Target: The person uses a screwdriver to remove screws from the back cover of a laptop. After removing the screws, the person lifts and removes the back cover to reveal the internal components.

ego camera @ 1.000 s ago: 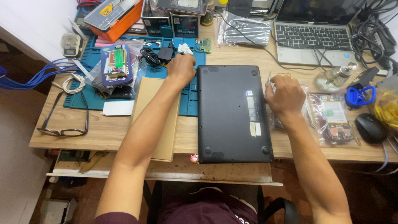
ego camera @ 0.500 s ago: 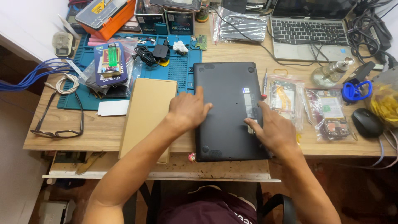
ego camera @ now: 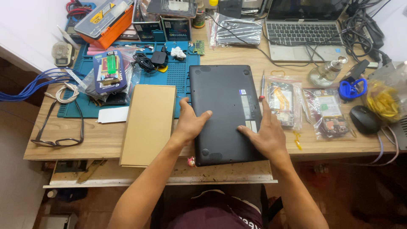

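1. A closed black laptop [ego camera: 224, 111] lies bottom side up on the wooden counter [ego camera: 68, 148], near the front edge, with its near end reaching out past that edge.
2. The left hand [ego camera: 190, 123] rests on the left edge of the laptop near its front half. The fingers are spread and lie flat over the rim; nothing is gripped inside the palm.
3. The right hand [ego camera: 265, 133] rests on the right front part of the laptop, palm down, fingers spread apart, index finger pointing along the right edge. It presses flat and clasps nothing.
4. A plain cardboard box [ego camera: 148, 124] lies just left of the laptop, beside the left hand.
5. A small screwdriver [ego camera: 262, 87] with a red tip collar lies just beside the right edge of the laptop, ahead of the right hand.
6. Clear bags of parts [ego camera: 305, 106] lie right of the screwdriver; a black mouse [ego camera: 363, 119] sits further right.
7. A blue work mat [ego camera: 176, 74] lies behind the box, touching the far left corner of the laptop.
8. Eyeglasses [ego camera: 59, 131] sit at the left end of the counter, well apart from both hands.
9. A second, open laptop [ego camera: 303, 32] stands at the far side.
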